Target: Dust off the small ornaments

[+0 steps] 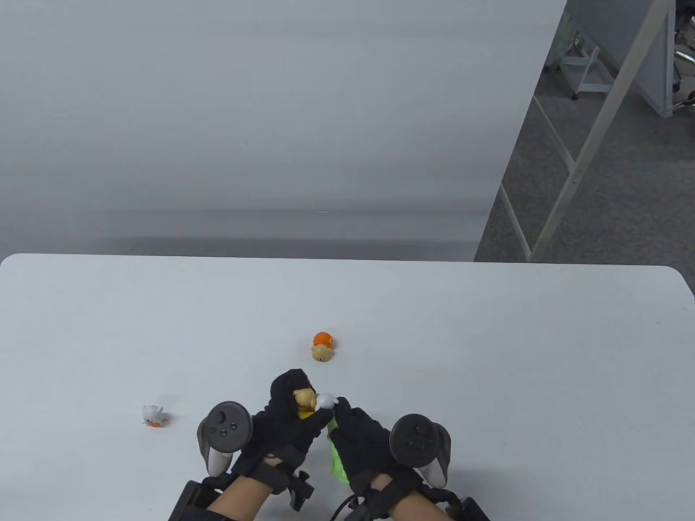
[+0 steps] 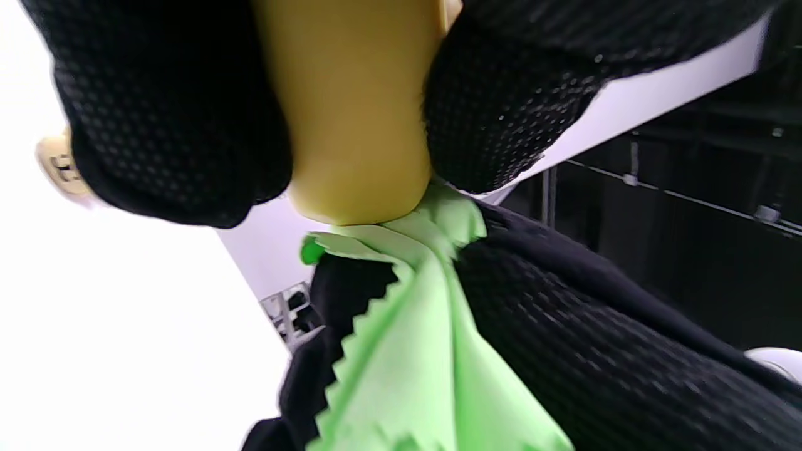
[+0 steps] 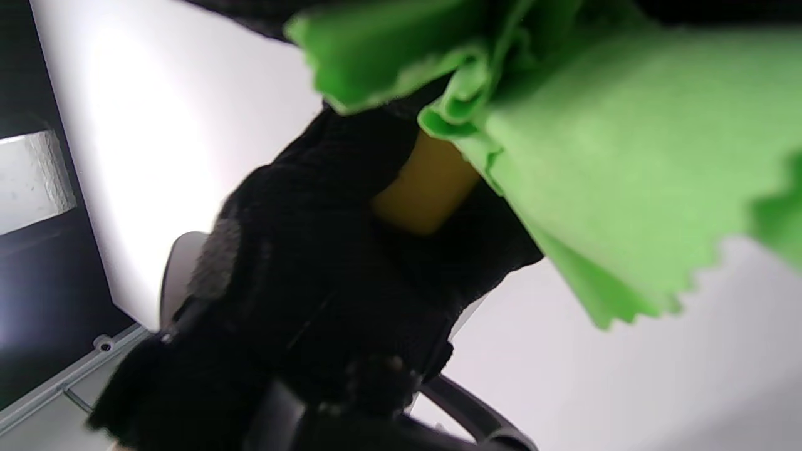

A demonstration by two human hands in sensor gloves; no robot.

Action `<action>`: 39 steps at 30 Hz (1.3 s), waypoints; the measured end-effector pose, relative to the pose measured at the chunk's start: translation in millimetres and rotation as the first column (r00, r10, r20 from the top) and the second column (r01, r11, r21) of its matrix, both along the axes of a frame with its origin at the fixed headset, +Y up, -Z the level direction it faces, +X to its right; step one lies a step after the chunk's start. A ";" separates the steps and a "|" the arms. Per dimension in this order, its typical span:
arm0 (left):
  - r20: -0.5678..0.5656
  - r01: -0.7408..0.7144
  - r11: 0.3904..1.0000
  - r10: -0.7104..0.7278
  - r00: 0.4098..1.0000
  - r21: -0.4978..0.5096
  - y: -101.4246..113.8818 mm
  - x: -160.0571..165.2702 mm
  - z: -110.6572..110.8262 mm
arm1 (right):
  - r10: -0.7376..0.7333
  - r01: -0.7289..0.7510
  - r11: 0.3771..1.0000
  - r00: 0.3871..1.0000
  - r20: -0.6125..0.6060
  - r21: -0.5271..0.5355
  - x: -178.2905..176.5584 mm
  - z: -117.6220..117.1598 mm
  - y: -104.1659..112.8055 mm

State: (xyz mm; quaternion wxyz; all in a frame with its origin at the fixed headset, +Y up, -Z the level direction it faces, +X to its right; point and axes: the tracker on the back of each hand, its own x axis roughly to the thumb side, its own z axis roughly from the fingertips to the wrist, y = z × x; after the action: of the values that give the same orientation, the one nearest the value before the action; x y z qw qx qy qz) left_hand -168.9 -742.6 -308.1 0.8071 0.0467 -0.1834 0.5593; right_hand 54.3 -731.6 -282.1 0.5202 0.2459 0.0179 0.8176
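Yellow figurine [image 1: 304,402] gripped between left hand [image 1: 282,420] fingers [image 2: 169,113], raised above table [image 1: 488,353] near front edge. Green cloth [image 1: 336,458] pinched in right hand [image 1: 361,439], pressed against figurine base. Orange ornament [image 1: 322,346] left lying beyond hands; white ornament [image 1: 152,415] lying far left.

The surface [image 1: 488,347] is a pale grey-white tabletop with rounded far corners. Two small ornaments lie directly on it. An orange-and-tan figurine [image 1: 322,347] sits about midway between the left and right edges, roughly halfway from the far edge to the near one. A small white figurine with an orange base [image 1: 153,415] lies closer to the near edge and to the left edge, well apart from the first.
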 end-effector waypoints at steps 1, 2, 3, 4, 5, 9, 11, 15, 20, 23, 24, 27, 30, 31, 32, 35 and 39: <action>0.002 -0.023 0.999 0.023 1.000 -0.024 -1.4 -3.6 -1.2 | -0.015 0.015 1.000 0.999 -0.042 0.002 1.0 -1.3 1.7; 0.007 -0.043 0.998 0.044 0.999 -0.045 -2.0 -6.0 -2.3 | -0.038 0.038 0.999 0.996 -0.080 -0.005 2.1 -2.4 3.0; 0.021 -0.052 0.996 0.053 0.998 -0.068 -1.9 -8.8 -2.6 | -0.065 0.064 0.998 0.990 -0.122 -0.015 4.0 -3.2 4.8; 0.023 -0.051 0.996 0.052 0.998 -0.070 -1.9 -10.5 -2.9 | -0.074 0.072 0.997 0.989 -0.127 -0.015 4.9 -3.3 5.6; 0.041 -0.079 0.993 0.082 0.996 -0.085 -2.9 -13.6 -4.6 | -0.082 0.081 0.997 0.994 -0.072 -0.019 9.1 -3.5 5.8; 0.139 -0.307 0.923 0.344 0.929 -0.231 -12.5 -15.8 -9.2 | -0.106 0.107 0.990 0.994 0.025 -0.092 22.8 -13.3 -10.1; 0.209 -0.337 0.895 0.404 0.891 -0.291 -15.1 -12.1 -11.4 | -0.093 0.096 0.991 0.995 0.038 -0.097 26.1 -16.9 -17.7; 0.340 -0.278 0.914 0.373 0.863 -0.297 -12.0 -0.6 -12.2 | -0.085 0.079 0.992 0.995 -0.056 -0.096 22.9 -18.1 -20.7; 0.340 -0.145 0.964 0.216 0.915 -0.223 -4.3 0.3 -10.2 | -0.036 0.030 0.995 0.997 -0.069 -0.097 20.5 -16.3 -14.2; 0.261 -0.096 0.985 0.132 0.956 -0.146 0.6 2.8 -5.2 | 0.014 -0.014 0.998 1.000 -0.004 -0.068 16.0 -12.9 -10.7; 0.233 -0.093 0.988 0.121 0.965 -0.126 1.6 3.8 -3.4 | 0.011 -0.011 0.998 1.000 0.004 -0.066 15.4 -12.6 -11.0; 0.218 -0.078 0.991 0.101 0.971 -0.113 4.4 5.6 -1.3 | 0.036 -0.035 0.998 0.999 0.020 -0.058 13.9 -8.8 -8.5; 0.159 0.013 1.000 -0.011 0.987 -0.006 9.1 6.9 1.4 | 0.026 -0.023 0.999 0.998 0.051 -0.048 14.0 -5.0 -1.5; 0.115 0.055 0.998 -0.058 0.992 0.034 8.4 4.6 0.0 | 0.017 -0.016 0.999 0.999 0.042 -0.033 12.1 -3.2 1.2; 0.102 0.038 0.999 -0.041 0.994 0.030 5.8 2.6 -1.4 | 0.034 -0.033 0.999 0.999 0.041 -0.012 9.5 0.1 4.0; 0.039 -0.020 0.999 0.021 0.999 -0.034 -4.7 -3.7 -6.0 | 0.015 -0.009 0.999 0.993 -0.117 0.054 -1.7 2.1 11.5; -0.007 -0.184 0.963 0.186 0.982 -0.197 -11.9 -16.7 -10.1 | -0.081 0.081 0.994 0.997 -0.002 0.067 15.5 -0.7 13.5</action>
State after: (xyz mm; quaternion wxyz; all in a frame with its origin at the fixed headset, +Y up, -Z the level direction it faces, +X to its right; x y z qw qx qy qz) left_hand -185.6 -754.5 -318.2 0.7508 -0.0198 -0.1266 0.6479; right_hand 69.8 -718.1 -282.8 0.5447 0.2632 -0.0196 0.7960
